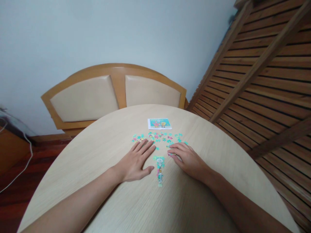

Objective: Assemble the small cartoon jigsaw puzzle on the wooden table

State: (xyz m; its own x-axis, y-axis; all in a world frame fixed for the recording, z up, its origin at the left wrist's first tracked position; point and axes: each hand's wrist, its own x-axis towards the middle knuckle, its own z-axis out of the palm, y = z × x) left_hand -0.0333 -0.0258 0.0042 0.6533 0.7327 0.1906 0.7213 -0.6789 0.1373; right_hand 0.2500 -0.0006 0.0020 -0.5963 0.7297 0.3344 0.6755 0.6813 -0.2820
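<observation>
A narrow strip of joined jigsaw puzzle pieces lies flat on the table between my hands and shows a pale green cartoon figure. My left hand rests palm down to the left of the strip, fingers stretched out and the thumb apart, holding nothing. Its fingertips reach the near edge of the loose puzzle pieces. To the right of the strip, my right hand has its fingers bent around a small pink and yellow puzzle piece at the tabletop. The fingers partly cover this piece.
A printed reference picture on white paper lies beyond the loose pieces. All this is on a round, pale wooden table. Behind it stands a padded wooden chair back by the wall. Wooden slats rise at the right; a white cable hangs at left.
</observation>
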